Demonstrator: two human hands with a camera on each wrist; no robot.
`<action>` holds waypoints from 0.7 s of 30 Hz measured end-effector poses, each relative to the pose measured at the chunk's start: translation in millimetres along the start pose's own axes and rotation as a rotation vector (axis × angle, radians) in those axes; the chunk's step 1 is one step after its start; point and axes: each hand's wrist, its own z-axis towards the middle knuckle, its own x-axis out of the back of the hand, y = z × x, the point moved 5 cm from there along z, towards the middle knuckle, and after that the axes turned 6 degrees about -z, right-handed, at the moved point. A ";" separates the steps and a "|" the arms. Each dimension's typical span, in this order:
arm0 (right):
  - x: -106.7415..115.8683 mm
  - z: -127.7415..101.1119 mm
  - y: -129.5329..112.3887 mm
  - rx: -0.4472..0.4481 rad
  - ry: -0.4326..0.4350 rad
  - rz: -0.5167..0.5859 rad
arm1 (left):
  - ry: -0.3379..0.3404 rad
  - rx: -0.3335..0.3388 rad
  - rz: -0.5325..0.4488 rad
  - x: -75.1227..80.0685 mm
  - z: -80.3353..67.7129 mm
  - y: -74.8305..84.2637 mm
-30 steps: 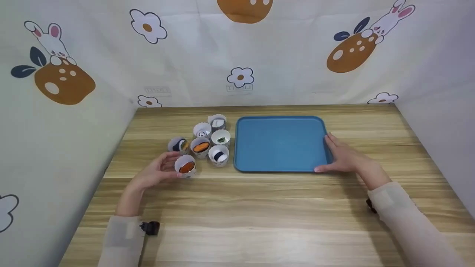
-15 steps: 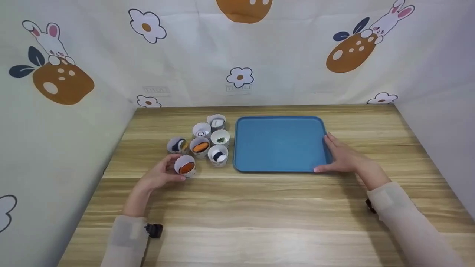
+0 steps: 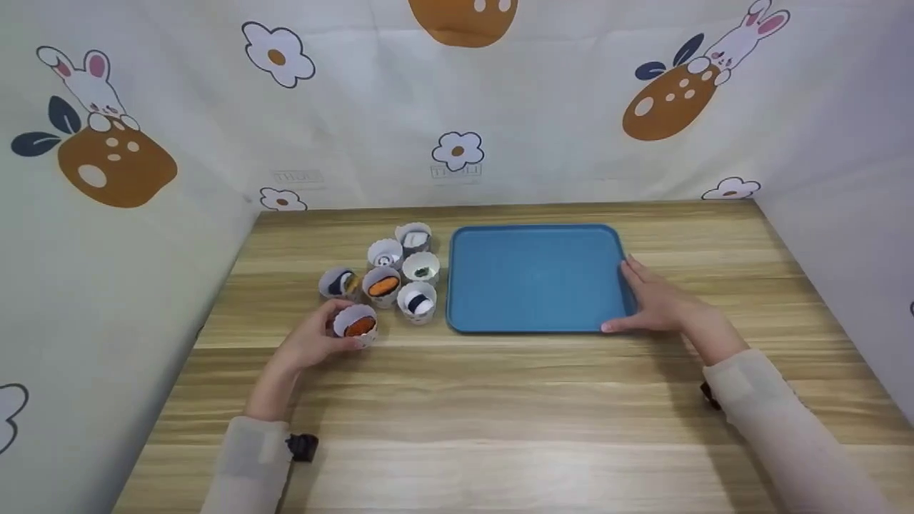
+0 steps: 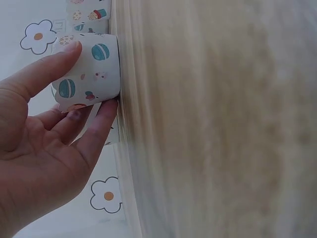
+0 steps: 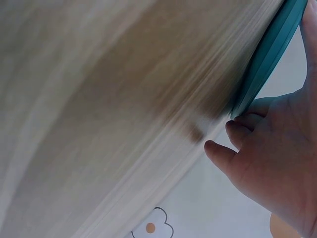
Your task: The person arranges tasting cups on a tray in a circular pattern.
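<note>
Left hand [image 3: 311, 344] pinches a paper cup [image 4: 94, 68] — likely light, crushable, best held low; well rightward, relaxed right hand [image 3: 658, 303] touches blue tray [image 3: 535, 278].

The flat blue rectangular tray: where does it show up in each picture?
Head: the flat blue rectangular tray lies right of centre, the bare right hand at its right edge.
Left wrist: not in it.
Right wrist: upper right, a teal-looking strip seen edge-on beside the same hand.
Shared landmark: the light-brown wood-grain tabletop, in all three.
</note>
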 end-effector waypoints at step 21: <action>0.2 -0.2 2.1 -0.014 0.002 -0.023 | -0.012 0.026 0.026 -2.7 -1.7 16.0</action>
